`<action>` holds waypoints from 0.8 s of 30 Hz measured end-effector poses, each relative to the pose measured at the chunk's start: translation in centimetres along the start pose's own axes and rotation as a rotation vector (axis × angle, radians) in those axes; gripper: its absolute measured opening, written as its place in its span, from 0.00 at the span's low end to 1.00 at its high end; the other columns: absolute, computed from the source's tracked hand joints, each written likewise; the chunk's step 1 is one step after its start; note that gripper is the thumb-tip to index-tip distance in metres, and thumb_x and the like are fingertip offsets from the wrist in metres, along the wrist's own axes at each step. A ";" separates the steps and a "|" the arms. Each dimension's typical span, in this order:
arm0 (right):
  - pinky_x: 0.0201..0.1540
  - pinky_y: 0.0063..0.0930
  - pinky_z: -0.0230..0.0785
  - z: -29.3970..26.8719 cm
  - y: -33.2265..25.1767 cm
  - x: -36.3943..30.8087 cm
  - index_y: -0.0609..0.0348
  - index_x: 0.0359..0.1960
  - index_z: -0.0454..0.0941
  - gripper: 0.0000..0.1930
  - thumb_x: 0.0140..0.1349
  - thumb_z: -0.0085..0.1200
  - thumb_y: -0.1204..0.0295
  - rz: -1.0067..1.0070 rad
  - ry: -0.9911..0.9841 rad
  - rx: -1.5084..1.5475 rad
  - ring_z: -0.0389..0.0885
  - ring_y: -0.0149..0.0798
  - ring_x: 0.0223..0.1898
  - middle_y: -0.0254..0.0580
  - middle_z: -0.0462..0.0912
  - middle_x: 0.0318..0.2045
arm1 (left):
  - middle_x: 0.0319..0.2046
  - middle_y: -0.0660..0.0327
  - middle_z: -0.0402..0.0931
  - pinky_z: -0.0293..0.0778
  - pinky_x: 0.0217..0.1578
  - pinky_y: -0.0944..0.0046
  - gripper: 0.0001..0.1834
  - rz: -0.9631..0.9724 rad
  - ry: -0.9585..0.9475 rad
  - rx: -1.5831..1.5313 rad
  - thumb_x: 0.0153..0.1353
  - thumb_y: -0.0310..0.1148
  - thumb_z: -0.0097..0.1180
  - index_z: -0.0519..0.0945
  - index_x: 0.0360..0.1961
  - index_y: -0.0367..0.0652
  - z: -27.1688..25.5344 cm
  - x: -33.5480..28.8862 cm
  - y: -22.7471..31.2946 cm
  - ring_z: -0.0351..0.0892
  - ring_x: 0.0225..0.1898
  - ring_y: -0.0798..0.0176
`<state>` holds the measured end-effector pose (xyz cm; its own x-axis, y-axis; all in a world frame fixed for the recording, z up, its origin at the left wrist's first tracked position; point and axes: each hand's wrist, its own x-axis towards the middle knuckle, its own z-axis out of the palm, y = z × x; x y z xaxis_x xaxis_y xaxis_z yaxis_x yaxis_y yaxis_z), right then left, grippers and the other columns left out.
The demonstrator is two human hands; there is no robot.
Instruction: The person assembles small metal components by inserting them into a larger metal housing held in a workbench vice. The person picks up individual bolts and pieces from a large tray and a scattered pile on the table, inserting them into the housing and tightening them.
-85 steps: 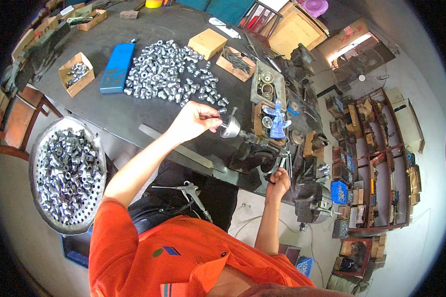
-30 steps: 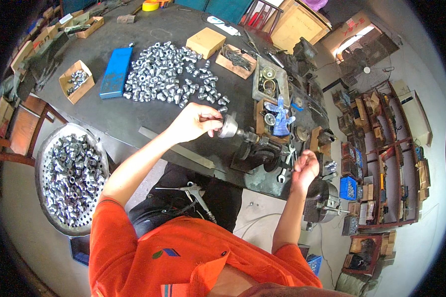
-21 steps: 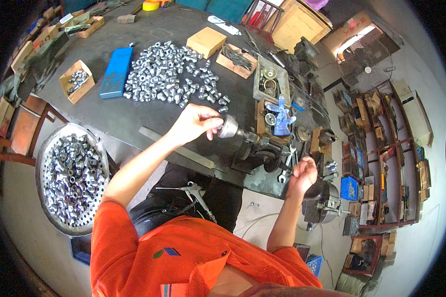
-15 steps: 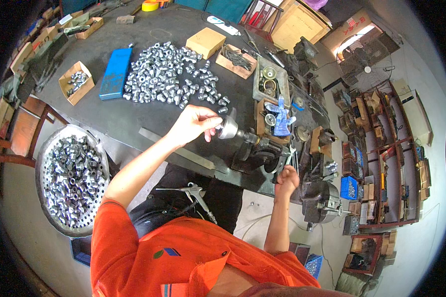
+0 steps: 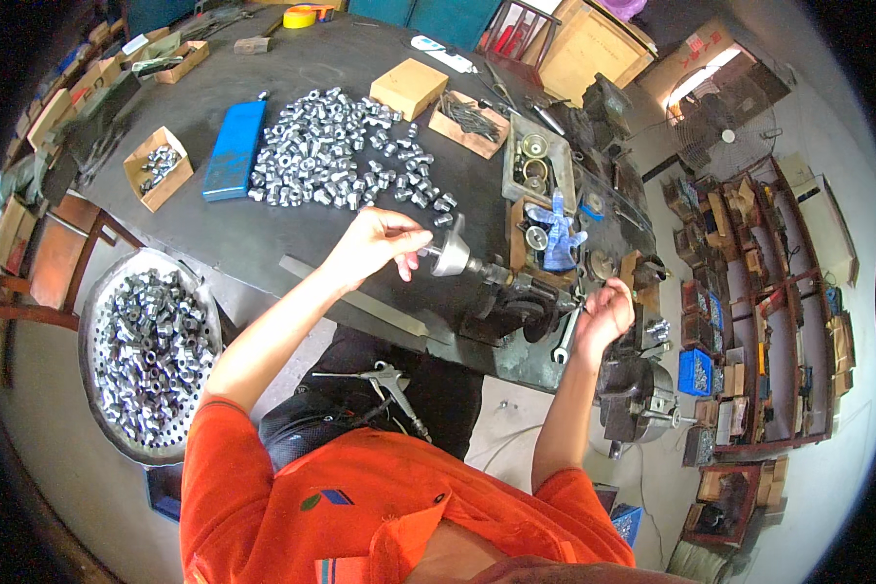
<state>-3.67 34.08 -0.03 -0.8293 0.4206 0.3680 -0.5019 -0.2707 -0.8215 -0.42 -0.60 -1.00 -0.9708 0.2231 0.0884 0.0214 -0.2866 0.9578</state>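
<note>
My left hand (image 5: 384, 248) is closed in a pinch at the open mouth of a cone-shaped metal cup (image 5: 452, 255). A small shiny metal piece shows at its fingertips; its exact kind is hidden. The cup sits on the left end of a dark bench-mounted spindle device (image 5: 516, 302). Beyond the device's right end, my right hand (image 5: 608, 311) is curled closed; what it grips, if anything, is hidden by the fingers. A wrench (image 5: 565, 339) lies just left of that hand. Behind my left hand spreads a pile of metal nut-like fittings (image 5: 326, 146).
A perforated metal bowl (image 5: 91, 365) full of fittings stands at the left. On the bench are a blue box (image 5: 232, 156), cardboard boxes (image 5: 409, 86), a plastic bin (image 5: 513, 175) and a blue glove (image 5: 558, 234). An air gun (image 5: 394, 384) lies at my lap. A vise (image 5: 633, 394) stands at the right.
My right hand has moved up and to the right, away from the table's front edge. My left hand stays at the cup, still pinching. The view has shifted slightly.
</note>
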 end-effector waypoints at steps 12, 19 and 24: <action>0.11 0.17 0.42 -6.0 3.5 -6.5 0.65 0.27 0.71 0.09 0.54 0.42 0.71 0.373 0.175 -0.061 0.51 0.23 0.11 0.29 0.61 0.12 | 0.18 0.58 0.75 0.71 0.18 0.72 0.11 -0.010 0.052 -0.009 0.55 0.30 0.56 0.76 0.31 0.30 -0.7 -1.4 0.5 0.74 0.16 0.68; 0.14 0.18 0.56 -7.9 10.6 3.0 0.67 0.24 0.76 0.11 0.54 0.42 0.72 0.063 -0.044 -0.386 0.68 0.27 0.17 0.39 0.76 0.22 | 0.19 0.58 0.74 0.70 0.20 0.73 0.12 -0.129 0.403 0.204 0.54 0.28 0.55 0.74 0.35 0.28 -7.7 -10.5 3.1 0.72 0.17 0.70; 0.13 0.16 0.46 -0.9 3.2 2.1 0.68 0.30 0.72 0.10 0.55 0.38 0.75 0.137 0.026 -0.075 0.58 0.23 0.12 0.30 0.63 0.13 | 0.18 0.59 0.74 0.65 0.22 0.71 0.12 -0.143 0.758 0.675 0.50 0.29 0.52 0.76 0.30 0.28 -13.7 -22.5 5.3 0.71 0.18 0.69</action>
<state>-6.77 34.90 -2.29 -0.8817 0.4064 0.2396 -0.3639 -0.2625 -0.8937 18.23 -19.87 -1.60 -0.8654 -0.5010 -0.0108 -0.2042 0.3329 0.9206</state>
